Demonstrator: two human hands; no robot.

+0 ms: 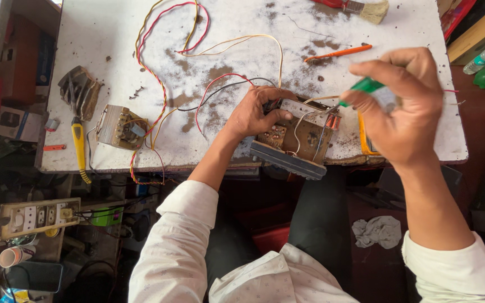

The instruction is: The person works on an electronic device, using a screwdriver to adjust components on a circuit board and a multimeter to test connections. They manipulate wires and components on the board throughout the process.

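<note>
Left hand [254, 112] clamped on the far left corner of a brown circuit board [297, 137], at the near edge of the stained white table [108, 33]. Right hand [402, 104] raised just right of the board, pinching a green-handled screwdriver [366, 87], tip toward the board's wires. Left: transformer [120, 127], yellow tool [79, 147]. Far: orange pen [338, 53], brush [366, 8].

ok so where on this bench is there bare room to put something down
The far left corner of the white bench is bare, left of the red and yellow wire loops. A strip along the top edge between the wires and the brush is free too. It is crowded around the circuit board and transformer.
</note>
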